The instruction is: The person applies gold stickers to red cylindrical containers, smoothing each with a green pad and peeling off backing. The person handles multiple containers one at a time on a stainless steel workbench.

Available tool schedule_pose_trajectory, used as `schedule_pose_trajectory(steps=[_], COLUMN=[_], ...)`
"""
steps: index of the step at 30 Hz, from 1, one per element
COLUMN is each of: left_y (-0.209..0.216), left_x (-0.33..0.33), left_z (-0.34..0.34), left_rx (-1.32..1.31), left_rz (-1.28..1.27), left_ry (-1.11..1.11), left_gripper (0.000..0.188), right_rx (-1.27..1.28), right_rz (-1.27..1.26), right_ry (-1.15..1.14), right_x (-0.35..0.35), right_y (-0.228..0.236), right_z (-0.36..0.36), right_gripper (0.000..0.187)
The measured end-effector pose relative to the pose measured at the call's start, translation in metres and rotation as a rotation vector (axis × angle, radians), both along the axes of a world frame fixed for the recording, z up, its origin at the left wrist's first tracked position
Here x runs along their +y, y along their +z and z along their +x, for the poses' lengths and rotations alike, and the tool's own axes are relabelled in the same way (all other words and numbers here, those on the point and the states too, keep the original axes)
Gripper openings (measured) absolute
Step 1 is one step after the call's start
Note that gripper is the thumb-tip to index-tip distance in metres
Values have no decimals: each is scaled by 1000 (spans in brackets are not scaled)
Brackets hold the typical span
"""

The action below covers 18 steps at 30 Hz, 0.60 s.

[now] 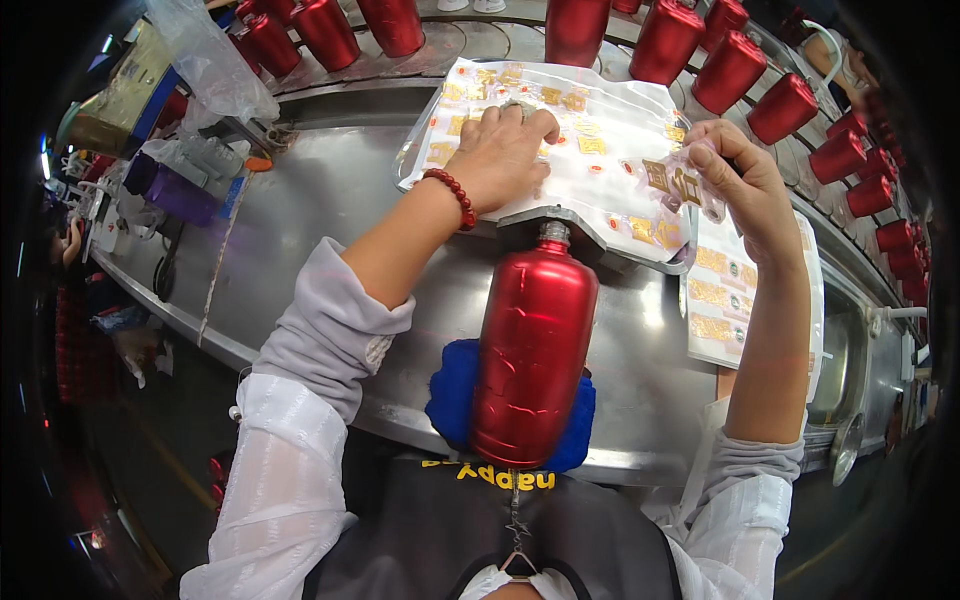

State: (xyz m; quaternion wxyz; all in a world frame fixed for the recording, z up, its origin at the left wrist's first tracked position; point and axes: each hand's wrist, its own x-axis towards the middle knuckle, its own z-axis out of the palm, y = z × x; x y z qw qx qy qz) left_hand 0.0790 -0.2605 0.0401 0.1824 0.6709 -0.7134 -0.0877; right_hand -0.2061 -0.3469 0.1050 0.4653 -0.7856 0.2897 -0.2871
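Observation:
A glossy red bottle [538, 345] lies in front of me, its clear threaded neck against a grey metal bracket and its base toward my body. Under it is a blue cloth pad [455, 395]. Beyond the neck, a white sheet of gold and red stickers [600, 115] rests on a metal tray [681, 262]. My left hand [508, 158], with a red bead bracelet at the wrist, lies on the sheet with fingers apart. Above the sheet's right edge, my right hand [745, 180] pinches a clear-film sticker [672, 184] with gold markings between thumb and fingers.
A second sticker sheet [712, 300] lies at the right, partly behind my right forearm. Several red bottles [665, 42] stand on a curved conveyor [480, 42] along the far side. At the left are a purple bottle [178, 192] and a clear plastic bag [215, 65].

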Motion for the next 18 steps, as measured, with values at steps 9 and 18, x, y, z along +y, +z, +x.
schedule_pose_trajectory(steps=[9, 18], left_y=[20, 51], left_x=[-5, 7], left_z=[7, 19], left_rx=[140, 715], left_rz=[-71, 142], left_ry=[-31, -291], left_gripper=[35, 23], right_rx=[-165, -276], right_rz=[126, 169], right_ry=[136, 168], right_x=[6, 17], right_y=[15, 20], right_z=[3, -1], right_gripper=[22, 21])
